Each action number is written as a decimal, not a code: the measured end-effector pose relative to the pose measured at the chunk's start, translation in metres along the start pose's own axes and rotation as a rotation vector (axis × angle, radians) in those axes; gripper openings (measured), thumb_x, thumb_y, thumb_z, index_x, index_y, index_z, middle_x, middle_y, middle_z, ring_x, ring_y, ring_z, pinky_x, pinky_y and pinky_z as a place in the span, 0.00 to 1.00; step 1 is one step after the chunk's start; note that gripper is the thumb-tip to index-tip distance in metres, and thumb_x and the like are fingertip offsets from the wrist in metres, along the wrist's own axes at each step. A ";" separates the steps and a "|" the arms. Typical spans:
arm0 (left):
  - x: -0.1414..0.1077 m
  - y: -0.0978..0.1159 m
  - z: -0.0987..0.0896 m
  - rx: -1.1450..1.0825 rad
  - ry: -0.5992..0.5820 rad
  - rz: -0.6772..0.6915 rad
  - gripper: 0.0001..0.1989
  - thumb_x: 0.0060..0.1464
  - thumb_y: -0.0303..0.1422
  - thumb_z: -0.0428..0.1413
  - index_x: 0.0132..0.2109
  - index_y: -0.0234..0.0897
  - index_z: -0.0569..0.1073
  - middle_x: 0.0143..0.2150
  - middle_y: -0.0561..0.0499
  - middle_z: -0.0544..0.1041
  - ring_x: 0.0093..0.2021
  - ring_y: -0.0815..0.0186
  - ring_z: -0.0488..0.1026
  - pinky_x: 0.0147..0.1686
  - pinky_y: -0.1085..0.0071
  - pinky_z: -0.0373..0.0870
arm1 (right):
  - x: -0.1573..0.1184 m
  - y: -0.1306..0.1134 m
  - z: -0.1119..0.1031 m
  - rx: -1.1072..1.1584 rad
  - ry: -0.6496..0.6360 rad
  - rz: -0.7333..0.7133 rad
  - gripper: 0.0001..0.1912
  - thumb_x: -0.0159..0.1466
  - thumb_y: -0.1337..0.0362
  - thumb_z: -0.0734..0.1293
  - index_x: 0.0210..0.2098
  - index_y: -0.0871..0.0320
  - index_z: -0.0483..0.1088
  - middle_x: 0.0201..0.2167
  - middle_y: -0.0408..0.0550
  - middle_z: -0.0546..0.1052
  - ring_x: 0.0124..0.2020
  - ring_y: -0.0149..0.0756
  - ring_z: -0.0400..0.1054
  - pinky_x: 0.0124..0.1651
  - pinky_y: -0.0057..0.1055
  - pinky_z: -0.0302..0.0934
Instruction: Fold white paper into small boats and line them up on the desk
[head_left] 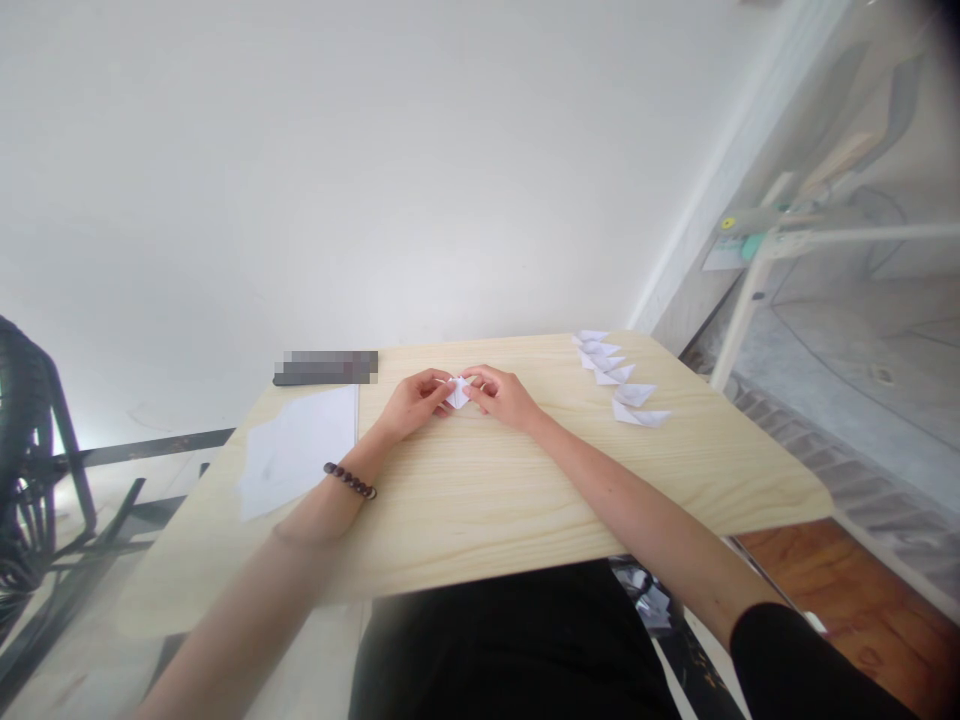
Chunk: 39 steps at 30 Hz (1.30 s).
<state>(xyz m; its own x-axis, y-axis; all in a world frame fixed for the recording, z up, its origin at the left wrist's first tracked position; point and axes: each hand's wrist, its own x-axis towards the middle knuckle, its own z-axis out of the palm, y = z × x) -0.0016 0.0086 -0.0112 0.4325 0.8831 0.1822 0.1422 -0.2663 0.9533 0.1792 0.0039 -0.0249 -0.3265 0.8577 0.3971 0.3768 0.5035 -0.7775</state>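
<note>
A small piece of folded white paper (459, 394) is held between my two hands, just above the middle of the wooden table (480, 500). My left hand (417, 402) pinches its left side, thumb on the near face. On the opposite side my right hand (504, 394) grips it the same way, with the thumb against the paper. Creases run down the paper's front, and the fingers behind it are partly hidden. A dark bead bracelet (350, 480) circles my left wrist.
Several folded white paper pieces (634, 405) stand in a row at the table's right. White sheets (300, 450) lie on the left, with a dark, pixelated object (326, 368) behind them. A wall (450, 180) borders the far edge; a black chair (37, 450) is at left.
</note>
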 end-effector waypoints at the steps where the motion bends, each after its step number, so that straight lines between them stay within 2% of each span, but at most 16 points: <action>1: 0.000 -0.001 0.000 -0.002 -0.001 0.004 0.17 0.47 0.42 0.53 0.39 0.32 0.68 0.32 0.47 0.72 0.31 0.66 0.70 0.29 0.68 0.70 | 0.000 0.000 0.000 -0.011 -0.001 -0.005 0.15 0.57 0.58 0.59 0.43 0.57 0.64 0.27 0.42 0.71 0.19 0.22 0.60 0.25 0.22 0.57; 7: -0.001 0.000 0.002 -0.031 0.006 0.014 0.17 0.45 0.42 0.54 0.35 0.32 0.68 0.30 0.48 0.72 0.30 0.66 0.70 0.28 0.68 0.70 | -0.001 -0.003 0.000 -0.036 -0.020 0.001 0.15 0.56 0.58 0.60 0.40 0.58 0.64 0.29 0.43 0.71 0.20 0.22 0.62 0.24 0.22 0.55; 12: -0.001 0.004 0.002 -0.065 0.107 0.059 0.17 0.44 0.43 0.55 0.34 0.33 0.68 0.33 0.49 0.70 0.32 0.66 0.69 0.26 0.71 0.70 | 0.000 -0.002 0.001 -0.038 -0.090 0.035 0.15 0.54 0.55 0.62 0.34 0.61 0.66 0.26 0.43 0.72 0.22 0.25 0.64 0.24 0.21 0.54; 15: -0.001 0.004 0.002 -0.003 0.120 0.063 0.17 0.44 0.43 0.55 0.33 0.33 0.69 0.31 0.50 0.71 0.28 0.70 0.68 0.23 0.75 0.66 | 0.000 0.002 0.002 -0.037 -0.130 0.054 0.15 0.55 0.55 0.61 0.30 0.62 0.68 0.24 0.44 0.73 0.22 0.26 0.63 0.25 0.22 0.54; 18: -0.001 0.005 0.001 0.050 0.103 0.053 0.17 0.45 0.44 0.54 0.33 0.32 0.69 0.29 0.50 0.72 0.24 0.72 0.65 0.20 0.76 0.62 | 0.000 0.003 0.002 -0.031 -0.141 0.064 0.15 0.56 0.56 0.60 0.29 0.63 0.69 0.24 0.45 0.73 0.22 0.25 0.63 0.24 0.22 0.53; 26: -0.003 0.007 0.005 0.000 0.006 0.010 0.20 0.44 0.45 0.54 0.36 0.32 0.70 0.33 0.47 0.73 0.32 0.65 0.69 0.27 0.71 0.67 | -0.002 -0.007 0.000 -0.041 -0.153 0.045 0.14 0.56 0.59 0.59 0.28 0.64 0.69 0.20 0.43 0.71 0.18 0.23 0.58 0.22 0.21 0.50; 30: -0.001 0.005 0.003 0.059 0.045 0.020 0.19 0.45 0.45 0.54 0.35 0.31 0.71 0.30 0.48 0.73 0.27 0.69 0.67 0.26 0.73 0.63 | -0.002 -0.006 0.000 -0.049 -0.125 0.019 0.13 0.55 0.58 0.60 0.29 0.64 0.68 0.20 0.43 0.70 0.20 0.24 0.59 0.23 0.21 0.50; 33: -0.001 0.003 0.001 0.093 0.068 0.018 0.19 0.45 0.45 0.54 0.35 0.32 0.71 0.28 0.50 0.72 0.22 0.73 0.63 0.23 0.74 0.59 | -0.002 -0.007 -0.001 -0.060 -0.169 0.024 0.15 0.55 0.57 0.60 0.28 0.63 0.69 0.20 0.43 0.70 0.19 0.24 0.59 0.23 0.21 0.50; 39: -0.001 0.004 0.000 0.070 0.026 0.011 0.17 0.46 0.44 0.53 0.34 0.32 0.70 0.27 0.51 0.71 0.22 0.73 0.61 0.24 0.75 0.58 | -0.003 -0.011 -0.003 -0.091 -0.222 0.016 0.13 0.56 0.59 0.60 0.24 0.63 0.69 0.18 0.42 0.70 0.16 0.21 0.54 0.21 0.20 0.47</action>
<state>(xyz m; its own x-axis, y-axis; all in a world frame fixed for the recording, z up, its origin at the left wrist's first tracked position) -0.0017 0.0069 -0.0076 0.4113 0.8893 0.2000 0.1995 -0.3019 0.9322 0.1789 -0.0035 -0.0159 -0.4988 0.8267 0.2603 0.4564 0.5059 -0.7319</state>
